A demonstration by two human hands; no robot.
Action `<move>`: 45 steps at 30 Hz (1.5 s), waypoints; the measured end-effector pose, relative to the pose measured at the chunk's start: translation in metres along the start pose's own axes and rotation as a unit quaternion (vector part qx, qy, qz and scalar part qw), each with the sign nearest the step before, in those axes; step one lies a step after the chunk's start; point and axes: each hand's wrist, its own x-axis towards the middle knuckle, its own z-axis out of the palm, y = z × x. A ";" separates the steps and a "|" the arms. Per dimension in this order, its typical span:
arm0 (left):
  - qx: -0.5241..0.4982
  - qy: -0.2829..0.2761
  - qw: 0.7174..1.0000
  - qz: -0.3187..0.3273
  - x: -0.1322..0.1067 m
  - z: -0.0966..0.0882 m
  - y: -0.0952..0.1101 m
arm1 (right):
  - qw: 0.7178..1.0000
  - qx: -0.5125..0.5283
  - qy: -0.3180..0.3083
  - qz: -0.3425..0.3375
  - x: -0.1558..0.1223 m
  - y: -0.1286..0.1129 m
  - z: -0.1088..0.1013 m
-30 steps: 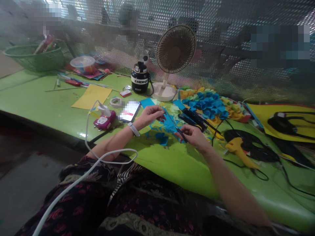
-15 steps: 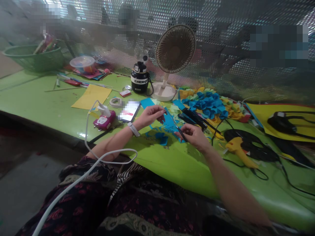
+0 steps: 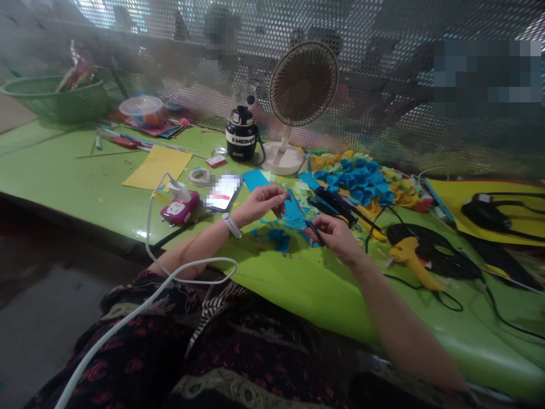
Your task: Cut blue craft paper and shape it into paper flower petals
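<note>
Blue paper (image 3: pixel 292 215) cut with scissors (image 3: pixel 314 230).
Left hand (image 3: pixel 260 203), at 9 o'clock, grips the sheet closed and steady; right hand (image 3: pixel 334 238), at 3 o'clock, grips the scissors closed.

Ragged blue craft paper (image 3: pixel 293 216), jagged cut edges, black-handled scissors (image 3: pixel 314 230), slim blades slanting up along the paper's edge

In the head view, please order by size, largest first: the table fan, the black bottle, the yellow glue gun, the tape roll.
Largest: table fan
Then: black bottle and yellow glue gun, too alike to rank
Smallest: tape roll
</note>
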 end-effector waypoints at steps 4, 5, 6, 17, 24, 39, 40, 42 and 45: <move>-0.003 0.002 1.000 -0.009 0.000 0.002 0.000 | 1.000 0.002 0.000 0.000 0.000 -0.001 0.001; -0.003 0.002 1.000 -0.010 0.000 0.002 0.001 | 1.000 0.002 0.001 -0.002 0.000 -0.001 0.002; -0.004 0.002 1.000 -0.010 0.000 0.003 0.001 | 1.000 0.002 0.002 -0.004 0.000 -0.001 0.002; -0.003 0.003 1.000 -0.004 -0.001 0.002 0.000 | 1.000 -0.003 0.008 0.014 -0.003 -0.007 0.004; -0.020 0.041 0.998 -0.049 0.001 0.000 -0.002 | 1.000 -0.016 0.005 0.008 -0.003 -0.008 0.005; -0.313 0.109 0.917 -0.222 0.003 0.023 -0.003 | 0.998 -0.051 -0.022 0.036 0.004 0.011 0.006; -0.310 0.113 0.918 -0.221 0.003 0.023 -0.004 | 0.998 -0.051 -0.022 0.037 0.004 0.010 0.006; -0.316 0.126 0.914 -0.221 0.002 0.024 -0.007 | 0.998 -0.050 -0.020 0.042 0.004 0.009 0.007; -0.334 0.141 0.903 -0.232 0.002 0.023 -0.011 | 0.997 -0.048 -0.018 0.056 0.006 0.009 0.009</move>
